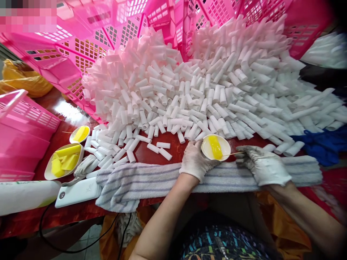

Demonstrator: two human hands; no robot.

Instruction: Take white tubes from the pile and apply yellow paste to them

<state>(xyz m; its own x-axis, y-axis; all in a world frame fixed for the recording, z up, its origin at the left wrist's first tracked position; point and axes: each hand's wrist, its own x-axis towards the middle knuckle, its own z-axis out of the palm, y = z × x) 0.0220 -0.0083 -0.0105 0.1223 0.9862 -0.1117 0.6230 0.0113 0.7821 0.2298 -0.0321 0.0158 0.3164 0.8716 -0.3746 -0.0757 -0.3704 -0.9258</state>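
My gloved left hand [193,160] grips a small white bowl [205,151] by its left rim, tilted toward me. Inside the bowl lies a yellow strip [215,146]. In my gloved right hand [261,164] is a thin wooden stick [233,154], pinched between the fingers, with its tip at the lower end of the yellow strip. Both gloves are white with dark smudges at the fingertips. Beneath my hands a striped towel [162,177] runs along the table's front edge. Just beyond the bowl a large heap of short white tubes [189,94] spreads out.
Pink crates [89,47] lie tipped behind the heap. At left are a dish [48,171] of yellow pieces, another small bowl [88,134] with a stick, a white power bank [78,192] and a pink basket [24,137]. A blue cloth [322,144] lies at right.
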